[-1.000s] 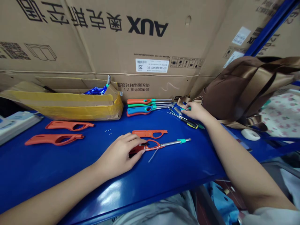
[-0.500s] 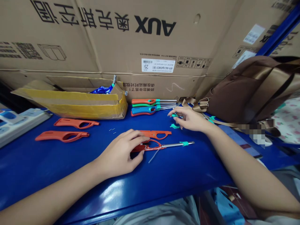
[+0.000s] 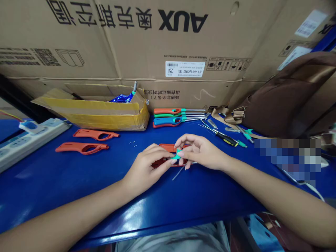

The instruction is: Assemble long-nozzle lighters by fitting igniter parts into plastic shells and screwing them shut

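My left hand (image 3: pixel 147 169) rests on the blue table (image 3: pixel 78 182) with its fingers pressing down on an open red lighter half (image 3: pixel 160 161). My right hand (image 3: pixel 201 152) pinches a small green plastic piece (image 3: pixel 179 154) directly over that lighter half, fingertips almost touching my left fingers. Another red shell half (image 3: pixel 168 147) lies just behind the hands. A thin white wire (image 3: pixel 178 173) sticks out below the lighter toward me.
Two red shell halves (image 3: pixel 89 140) lie at the left. Three finished lighters (image 3: pixel 173 117) are stacked at the back by a taped cardboard box (image 3: pixel 102 112). A screwdriver (image 3: pixel 225 139), green parts, a brown bag (image 3: pixel 291 98) at the right, a power strip (image 3: pixel 31 134) at the far left.
My right hand came back from the parts by the brown bag, carrying a small green piece, and now meets my left hand over the lighter. The left hand stayed on the lighter.
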Demonstrator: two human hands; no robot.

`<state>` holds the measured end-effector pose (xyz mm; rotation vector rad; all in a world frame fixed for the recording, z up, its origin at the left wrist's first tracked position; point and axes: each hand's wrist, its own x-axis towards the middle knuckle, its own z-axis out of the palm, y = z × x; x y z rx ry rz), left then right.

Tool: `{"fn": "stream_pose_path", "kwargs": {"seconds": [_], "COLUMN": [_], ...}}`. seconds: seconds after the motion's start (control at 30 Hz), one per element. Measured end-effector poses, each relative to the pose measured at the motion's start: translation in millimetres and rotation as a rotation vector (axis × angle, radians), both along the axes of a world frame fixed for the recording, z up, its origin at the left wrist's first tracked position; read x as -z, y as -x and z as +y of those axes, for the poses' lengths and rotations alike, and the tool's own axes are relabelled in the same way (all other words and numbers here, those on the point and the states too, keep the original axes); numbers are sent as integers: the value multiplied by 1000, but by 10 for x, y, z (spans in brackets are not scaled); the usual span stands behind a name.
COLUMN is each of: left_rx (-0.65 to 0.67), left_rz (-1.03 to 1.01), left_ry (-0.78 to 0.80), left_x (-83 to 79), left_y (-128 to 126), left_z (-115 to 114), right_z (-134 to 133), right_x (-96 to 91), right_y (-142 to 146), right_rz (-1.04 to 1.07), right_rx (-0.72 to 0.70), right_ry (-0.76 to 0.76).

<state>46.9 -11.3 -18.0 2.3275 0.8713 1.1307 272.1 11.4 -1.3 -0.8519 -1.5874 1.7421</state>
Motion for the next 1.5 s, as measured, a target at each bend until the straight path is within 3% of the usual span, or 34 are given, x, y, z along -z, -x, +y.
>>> {"fn": "stream_pose_path", "kwargs": {"seconds": [0.2, 0.6, 0.83, 1.0, 1.5], "left_rx": [-37, -26, -75, -93, -65], "left_rz": [-78, -118, -104, -86, -24], "left_ry": [38, 55, 97, 115, 51], "left_x": [6, 0, -64, -14, 19], "left_y": [0, -16, -40, -19, -6], "left_z": [0, -25, -47, -27, 14], "right_z": [-20, -82, -76, -72, -66], "right_x": [48, 40, 64, 65, 26], "right_y": [-3, -10, -8, 3, -22], "right_rz": [-203, -232, -147, -11, -134], "right_rx": [-7, -149, -42, 17, 79], "right_ry": [-217, -326, -254, -241, -556]}}
